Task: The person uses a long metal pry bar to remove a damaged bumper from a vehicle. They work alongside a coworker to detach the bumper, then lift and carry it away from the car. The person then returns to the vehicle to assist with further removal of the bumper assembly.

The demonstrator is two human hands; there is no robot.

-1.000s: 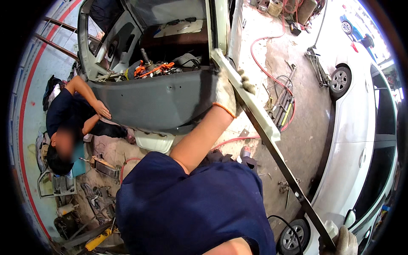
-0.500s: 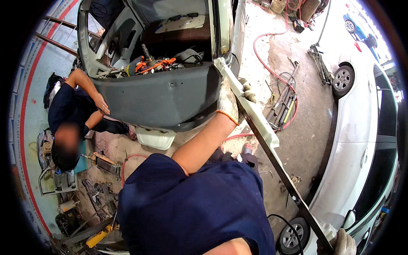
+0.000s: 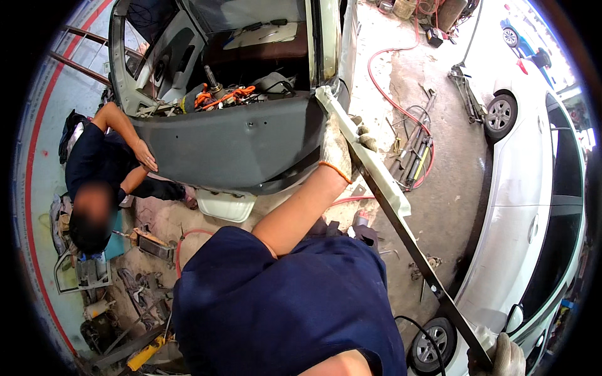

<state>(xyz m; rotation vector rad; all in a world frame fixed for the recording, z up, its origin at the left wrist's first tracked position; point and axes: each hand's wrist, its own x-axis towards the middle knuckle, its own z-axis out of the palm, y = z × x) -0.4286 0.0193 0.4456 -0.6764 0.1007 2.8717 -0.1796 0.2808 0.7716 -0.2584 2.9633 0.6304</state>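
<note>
My left hand (image 3: 343, 139), in a soiled knit glove with orange cuff, is closed round the upper part of a long dark metal strip (image 3: 414, 244) with pale wrapping along it. The strip's upper end is beside the right edge of a dark grey panel (image 3: 232, 144) on a vehicle cab. My right hand (image 3: 508, 357), also gloved, grips the strip's lower end at the bottom right, beside a white car. A co-worker (image 3: 94, 163) in dark clothes is down at the left, both bare hands at the panel's left edge.
A white car (image 3: 514, 194) stands along the right, a trolley jack (image 3: 464, 94) near its wheel. A red hose (image 3: 376, 75) and long tools (image 3: 414, 153) lie on the floor. Loose parts (image 3: 141, 288) clutter the lower left; a white plastic piece (image 3: 222, 207) lies below the panel.
The strip's upper end and my left hand have shifted slightly down against the grey panel since a second ago. Both hands keep their grip; the co-worker has barely moved.
</note>
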